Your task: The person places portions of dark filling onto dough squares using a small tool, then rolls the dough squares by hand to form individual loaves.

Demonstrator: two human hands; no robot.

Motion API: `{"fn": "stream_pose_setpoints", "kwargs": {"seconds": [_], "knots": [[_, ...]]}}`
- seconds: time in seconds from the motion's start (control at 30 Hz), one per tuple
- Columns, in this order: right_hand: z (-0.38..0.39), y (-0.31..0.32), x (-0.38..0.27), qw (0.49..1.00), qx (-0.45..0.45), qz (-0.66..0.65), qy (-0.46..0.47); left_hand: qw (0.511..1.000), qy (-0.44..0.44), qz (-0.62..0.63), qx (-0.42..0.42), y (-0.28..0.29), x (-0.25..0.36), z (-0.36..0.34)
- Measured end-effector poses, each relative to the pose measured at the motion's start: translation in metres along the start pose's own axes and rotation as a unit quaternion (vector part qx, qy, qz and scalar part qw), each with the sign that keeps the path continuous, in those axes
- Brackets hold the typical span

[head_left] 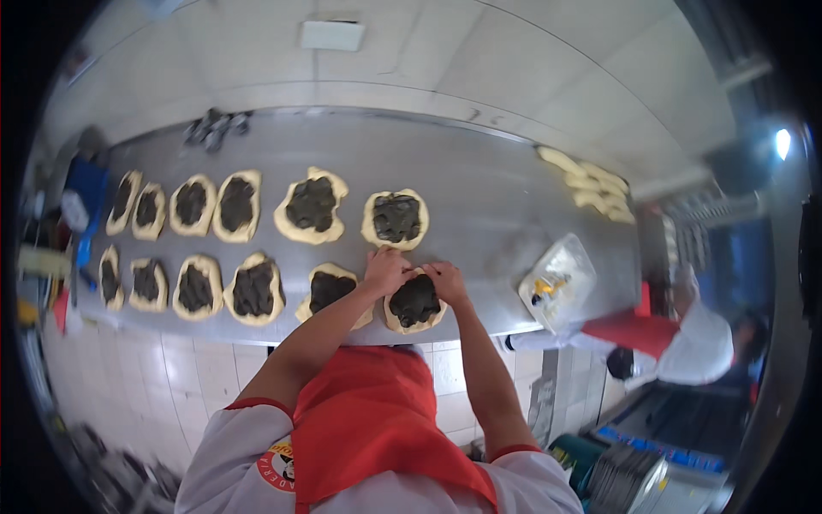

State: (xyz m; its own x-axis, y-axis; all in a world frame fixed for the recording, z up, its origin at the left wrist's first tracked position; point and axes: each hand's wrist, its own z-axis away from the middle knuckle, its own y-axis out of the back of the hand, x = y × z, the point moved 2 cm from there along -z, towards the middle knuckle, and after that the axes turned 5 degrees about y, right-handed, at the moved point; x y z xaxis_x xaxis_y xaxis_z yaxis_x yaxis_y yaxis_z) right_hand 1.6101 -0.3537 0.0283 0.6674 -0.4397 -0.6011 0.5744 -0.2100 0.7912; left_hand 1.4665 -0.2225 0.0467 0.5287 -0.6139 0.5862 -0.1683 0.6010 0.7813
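Observation:
Right in front of me on the metal table lies a flat piece of dough (416,303) with a dark, shiny filling spread over its middle. My left hand (390,271) is closed at its far left edge, fingers bent against the pale rim. At the far right edge my right hand (446,281) is closed too, its fingertips gripping the dough rim. Just beyond my hands sits another filled dough piece (396,219). My left forearm partly covers a third filled dough piece (332,289).
Several more filled dough pieces (253,289) form two rows on the left of the table (479,184). A plastic tub (569,274) with a yellow-handled item is at the right, pale dough strips (591,184) beyond. Another person (685,343) stands at the right end. Dark metal objects (216,128) lie far left.

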Motion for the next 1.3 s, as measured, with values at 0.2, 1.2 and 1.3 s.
{"fn": "stream_pose_setpoints", "kwargs": {"seconds": [0.2,1.2,1.3], "knots": [[-0.01,0.001,-0.008,0.987,-0.022,-0.094,0.129,0.997,0.032,-0.017,0.064,-0.008,-0.002,0.014],[0.03,-0.003,0.0,0.94,-0.064,0.066,0.329,0.951,-0.037,-0.178,0.249,-0.028,0.007,0.075],[0.015,-0.002,0.004,0.928,-0.167,0.001,0.332,0.992,-0.027,-0.099,0.076,-0.039,0.003,0.083]]}}
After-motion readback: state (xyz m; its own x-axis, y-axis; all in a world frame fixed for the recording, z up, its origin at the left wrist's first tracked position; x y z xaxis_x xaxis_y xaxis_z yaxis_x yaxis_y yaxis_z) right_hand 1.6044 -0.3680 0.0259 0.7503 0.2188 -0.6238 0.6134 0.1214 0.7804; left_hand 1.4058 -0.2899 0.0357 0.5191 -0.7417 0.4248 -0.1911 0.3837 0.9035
